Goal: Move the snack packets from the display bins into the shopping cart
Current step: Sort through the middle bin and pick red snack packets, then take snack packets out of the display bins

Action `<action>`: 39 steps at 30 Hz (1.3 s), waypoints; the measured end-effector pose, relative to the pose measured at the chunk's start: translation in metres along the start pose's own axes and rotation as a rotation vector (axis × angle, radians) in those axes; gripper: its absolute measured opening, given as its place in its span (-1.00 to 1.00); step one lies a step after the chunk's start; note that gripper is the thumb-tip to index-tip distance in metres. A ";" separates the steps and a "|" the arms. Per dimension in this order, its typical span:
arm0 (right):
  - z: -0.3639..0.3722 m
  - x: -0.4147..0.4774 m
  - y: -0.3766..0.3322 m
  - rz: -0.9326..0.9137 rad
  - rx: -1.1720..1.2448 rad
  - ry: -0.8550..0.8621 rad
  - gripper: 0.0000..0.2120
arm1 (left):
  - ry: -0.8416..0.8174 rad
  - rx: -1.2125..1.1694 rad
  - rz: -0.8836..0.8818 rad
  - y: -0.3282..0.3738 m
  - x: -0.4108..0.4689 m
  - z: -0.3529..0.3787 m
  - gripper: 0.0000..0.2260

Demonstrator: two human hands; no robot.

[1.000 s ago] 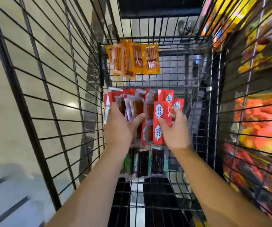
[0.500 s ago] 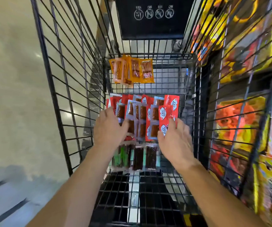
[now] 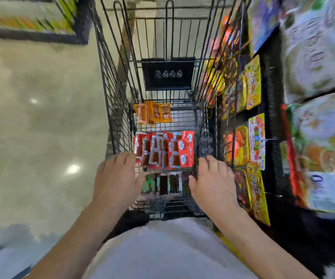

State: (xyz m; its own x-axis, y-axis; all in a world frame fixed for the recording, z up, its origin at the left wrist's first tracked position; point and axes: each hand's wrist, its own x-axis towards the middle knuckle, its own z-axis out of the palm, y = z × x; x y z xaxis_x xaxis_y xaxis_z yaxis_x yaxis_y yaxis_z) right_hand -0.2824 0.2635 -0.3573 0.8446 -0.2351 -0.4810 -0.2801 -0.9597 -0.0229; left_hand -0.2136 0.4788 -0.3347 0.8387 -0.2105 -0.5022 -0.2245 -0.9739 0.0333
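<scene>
My left hand (image 3: 116, 178) and right hand (image 3: 213, 184) hang slack, each grip empty, just below the red plastic snack packets (image 3: 164, 152) lying mid-frame in the black wire shopping cart (image 3: 120, 121), likely free to reach the right-edge display bins (image 3: 253, 91).

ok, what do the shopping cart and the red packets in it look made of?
The shopping cart looks like metal wire with a dark, fairly matt coating: thin rigid rods crossed in a grid. The red packets are probably glossy plastic film: clear windows show brown contents, and the surfaces catch light. Motion blur leaves the finer finish open.
</scene>
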 end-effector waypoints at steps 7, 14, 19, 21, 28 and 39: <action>-0.039 -0.107 -0.041 0.126 0.005 0.165 -0.40 | 0.141 0.086 0.176 -0.035 -0.065 -0.045 -0.50; -0.033 -0.201 -0.071 0.326 0.069 0.251 -0.40 | 0.263 0.128 0.382 -0.044 -0.111 -0.064 -0.49; -0.028 -0.259 -0.057 0.530 0.125 0.330 -0.39 | 0.349 0.170 0.561 -0.008 -0.131 -0.075 -0.47; -0.023 -0.282 -0.043 0.616 0.157 0.368 -0.41 | 0.372 0.209 0.649 0.013 -0.142 -0.075 -0.47; 0.003 -0.383 0.021 0.929 0.266 0.463 -0.40 | 0.401 0.272 0.936 0.117 -0.207 -0.059 -0.45; 0.087 -0.574 0.117 1.275 0.356 0.498 -0.41 | 0.292 0.285 1.381 0.278 -0.369 0.037 -0.67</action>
State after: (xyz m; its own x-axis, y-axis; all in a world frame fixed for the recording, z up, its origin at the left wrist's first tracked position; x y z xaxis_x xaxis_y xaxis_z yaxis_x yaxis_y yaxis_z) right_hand -0.8394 0.2995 -0.1598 -0.0226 -0.9996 0.0140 -0.9976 0.0217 -0.0660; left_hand -0.6032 0.2892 -0.1720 -0.0656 -0.9977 -0.0182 -0.9867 0.0621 0.1500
